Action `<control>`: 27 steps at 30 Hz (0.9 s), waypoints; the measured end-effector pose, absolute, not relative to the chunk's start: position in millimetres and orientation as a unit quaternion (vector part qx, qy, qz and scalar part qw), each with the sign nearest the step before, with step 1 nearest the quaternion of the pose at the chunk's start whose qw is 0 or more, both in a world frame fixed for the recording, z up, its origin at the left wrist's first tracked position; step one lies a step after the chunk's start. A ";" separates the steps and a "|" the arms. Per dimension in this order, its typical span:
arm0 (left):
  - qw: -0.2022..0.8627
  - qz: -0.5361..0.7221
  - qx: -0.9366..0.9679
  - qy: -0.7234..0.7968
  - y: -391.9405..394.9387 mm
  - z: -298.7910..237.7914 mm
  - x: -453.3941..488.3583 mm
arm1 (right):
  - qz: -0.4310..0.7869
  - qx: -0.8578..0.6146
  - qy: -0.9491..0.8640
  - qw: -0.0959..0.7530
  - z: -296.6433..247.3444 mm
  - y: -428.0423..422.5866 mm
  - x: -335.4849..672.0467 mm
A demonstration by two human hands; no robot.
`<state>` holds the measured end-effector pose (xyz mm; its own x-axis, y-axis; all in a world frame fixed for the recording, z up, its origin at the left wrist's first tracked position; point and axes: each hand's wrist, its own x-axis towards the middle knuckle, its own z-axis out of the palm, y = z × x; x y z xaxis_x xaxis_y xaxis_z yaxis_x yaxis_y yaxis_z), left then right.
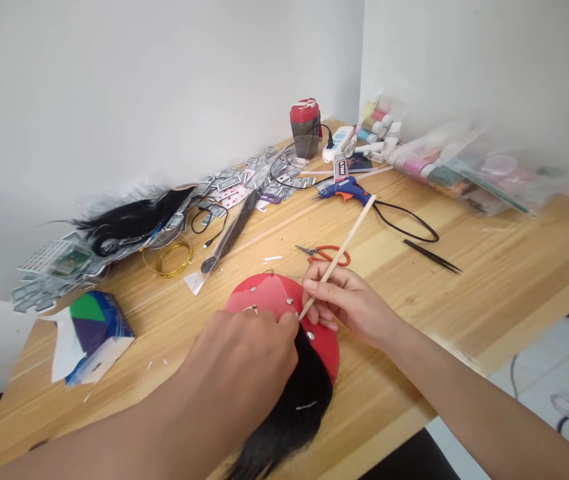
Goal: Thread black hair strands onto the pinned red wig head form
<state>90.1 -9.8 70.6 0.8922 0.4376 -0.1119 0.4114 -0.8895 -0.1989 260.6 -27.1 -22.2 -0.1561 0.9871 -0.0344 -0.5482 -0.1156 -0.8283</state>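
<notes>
A red round disc (269, 293) with small metal studs lies on the wooden table (464, 280). A tuft of black hair (299, 407) rests on its near side and hangs over the table's front edge. My left hand (244, 373) presses down on the hair and disc, fingers curled together at the disc's middle. My right hand (344, 300) is closed on a thin wooden stick (341, 253), whose lower tip touches the disc beside my left fingertips. The stick slants up and away to the right.
Red-handled scissors (327, 253) lie just behind the disc. A blue glue gun (347, 190) with its black cord, black tweezers (434, 257), a coil of gold wire (171, 260), more black hair (129, 220), scattered playing cards (244, 180), a red-lidded cup (305, 127) and clear bags of supplies (469, 167) crowd the back.
</notes>
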 end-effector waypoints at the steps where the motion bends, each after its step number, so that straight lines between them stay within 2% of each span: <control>1: 0.078 0.084 -0.970 -0.216 -9.4 71.5 87.6 | 0.677 -0.316 -0.347 0.567 -22.2 -27.0 260.5; 5: 0.029 0.067 -0.975 -0.208 -8.8 71.4 73.6 | 0.680 -0.314 -0.350 0.563 -23.2 -26.3 261.1; 17: -0.197 -0.217 -0.948 -0.125 9.9 36.0 53.2 | 0.701 -0.300 -0.338 0.552 -22.6 -28.7 266.6; 21: -0.262 -0.226 -0.931 -0.116 12.4 35.4 55.6 | 0.705 -0.304 -0.353 0.535 -24.2 -29.3 270.7; 27: -0.284 -0.248 -0.916 -0.137 12.5 31.4 56.7 | 0.705 -0.278 -0.418 0.502 -21.5 -31.5 280.5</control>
